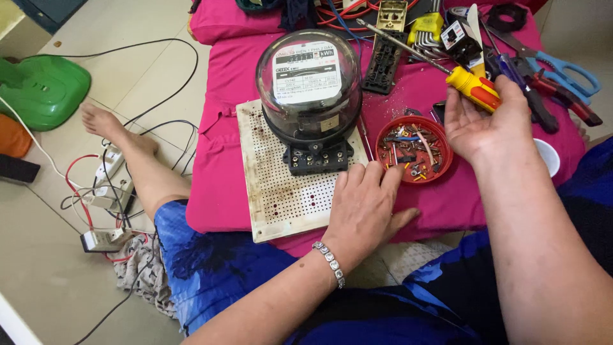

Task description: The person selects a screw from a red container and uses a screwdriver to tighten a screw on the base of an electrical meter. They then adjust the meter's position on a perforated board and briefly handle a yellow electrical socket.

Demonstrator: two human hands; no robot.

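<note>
Screwdriver (469, 86) with the yellow-and-orange handle sitting in the right hand (485, 124), fingers curled round the handle, palm up, long metal shaft pointing up and left across the pink cloth (220, 147). Shaft tip ending near a black terminal strip (382, 64) at the far side.

Just below that hand, a small red bowl (414, 149) full of screws and wire offcuts, parked on the cloth. Left hand (364, 207) resting flat, fingers spread and loose, gripping nothing, fingertips on the lower right corner of the white perforated board (281, 185). Silver bracelet (329, 262) round that wrist.

On the board, a round electricity meter (310, 86) under a clear dome, black terminal block (317, 156) at its front edge facing the person.

Further out on the right: blue-handled scissors (568, 70), red-handled pliers (565, 96), a yellow holder of hex keys (426, 29), a white cup (548, 156) half hidden behind the right forearm. Bundle of red wire (332, 14) at the far edge.

Off to the left on the tiled floor (128, 70): a bare foot (105, 121), white power strips (108, 166) tangled in black and red cables, plus a green plastic stool (41, 89).
</note>
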